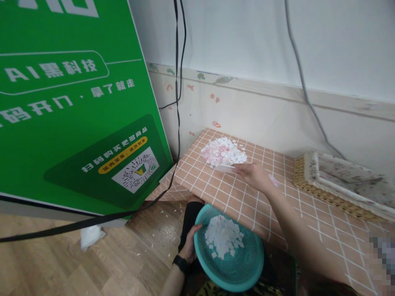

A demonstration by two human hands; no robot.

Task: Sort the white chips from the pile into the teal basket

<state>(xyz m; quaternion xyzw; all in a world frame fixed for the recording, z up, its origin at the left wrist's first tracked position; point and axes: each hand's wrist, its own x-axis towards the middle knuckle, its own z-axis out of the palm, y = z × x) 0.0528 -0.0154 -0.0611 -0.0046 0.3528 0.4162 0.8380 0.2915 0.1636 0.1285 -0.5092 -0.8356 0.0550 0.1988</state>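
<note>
My left hand (190,243), with a dark band at the wrist, grips the left rim of a teal plastic colander (256,257) below the table's front edge. Small white paper-like pieces (224,236) are heaped inside it, a few of them pinkish. On the table, my right hand (251,174) is closed on a flat white card (224,168). The card rests along the near side of a larger pile of white and pink pieces (224,151). My right fingertips are partly hidden by the hand.
The table (228,197) wears a brown checked cloth and stands against the wall. A lined wicker basket (333,197) sits at its right. On the left rise a green cabinet (77,102) and a hanging black cable (178,82). Scraps and a white bag (91,236) lie on the floor.
</note>
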